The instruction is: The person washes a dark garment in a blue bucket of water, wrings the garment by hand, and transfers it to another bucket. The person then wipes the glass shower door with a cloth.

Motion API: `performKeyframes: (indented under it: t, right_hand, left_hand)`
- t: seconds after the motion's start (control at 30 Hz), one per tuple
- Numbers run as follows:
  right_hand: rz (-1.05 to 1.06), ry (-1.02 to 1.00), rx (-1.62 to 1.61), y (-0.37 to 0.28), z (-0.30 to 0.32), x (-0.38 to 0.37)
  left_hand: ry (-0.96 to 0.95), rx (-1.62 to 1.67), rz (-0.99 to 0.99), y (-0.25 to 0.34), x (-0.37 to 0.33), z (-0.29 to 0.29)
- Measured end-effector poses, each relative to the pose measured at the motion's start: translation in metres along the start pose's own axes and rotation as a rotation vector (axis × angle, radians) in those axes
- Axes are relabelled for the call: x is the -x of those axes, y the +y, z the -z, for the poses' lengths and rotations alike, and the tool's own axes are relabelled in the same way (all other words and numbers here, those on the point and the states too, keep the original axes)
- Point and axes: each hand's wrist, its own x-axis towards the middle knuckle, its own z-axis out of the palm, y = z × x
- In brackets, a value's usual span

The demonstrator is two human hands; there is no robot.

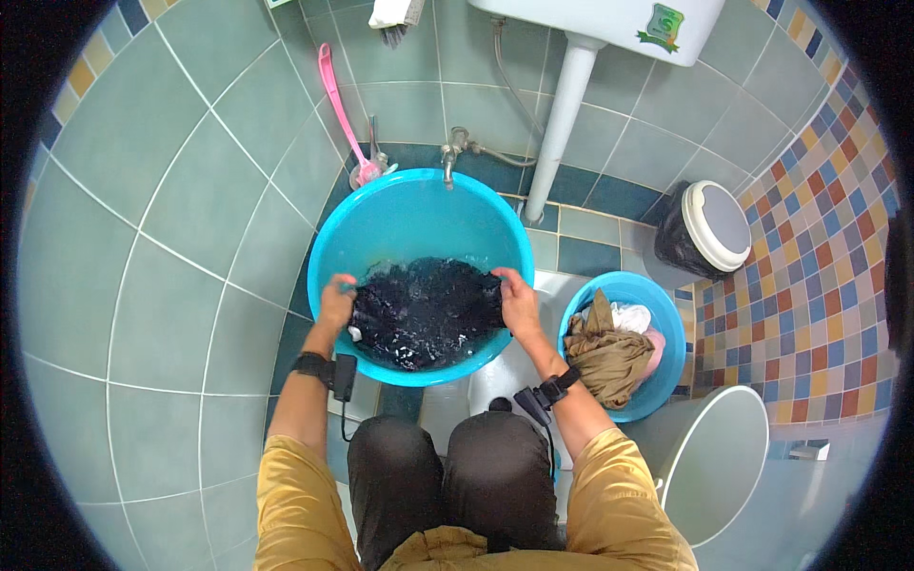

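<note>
A wet, dark piece of clothing (424, 309) is spread in the water of a large blue basin (419, 221). My left hand (337, 301) grips its left edge near the basin's left rim. At the right edge of the cloth, my right hand (515, 297) pinches the fabric between thumb and fingers. The cloth hangs between both hands, mostly in the water, with splashes and shine on its surface. Something small and white shows just below my left hand. What kind of garment it is, I cannot tell.
A smaller blue basin (678, 352) at the right holds brown, white and pink clothes (609, 352). Near it stand a lidded bin (716, 228) and a tall pale bucket (719, 466). A metal tap (453, 157) juts over the large basin. A pink long-handled brush (341, 109) leans against the wall.
</note>
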Motion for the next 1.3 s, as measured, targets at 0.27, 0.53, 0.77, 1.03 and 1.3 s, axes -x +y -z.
performKeyframes:
  t: [0.27,0.53,0.77,1.03,1.3]
  right_hand:
    - [0.058,0.044,-0.343,-0.063,0.054,0.001]
    - [0.080,0.133,-0.255,-0.075,0.057,0.002]
    - [0.123,-0.351,0.245,-0.006,-0.008,0.006]
    - [0.235,-0.615,0.307,0.010,-0.031,0.015]
    - [0.323,-0.394,0.000,-0.048,0.023,0.014]
  left_hand:
    - [-0.071,0.672,-0.144,0.156,0.029,0.032]
    - [-0.181,0.487,-0.221,0.190,0.034,0.039]
    - [-0.465,-0.526,-0.267,0.106,0.034,-0.045]
    - [-0.605,-0.795,-0.321,0.079,0.052,-0.097]
    - [-0.546,-0.429,-0.386,0.088,0.044,-0.106]
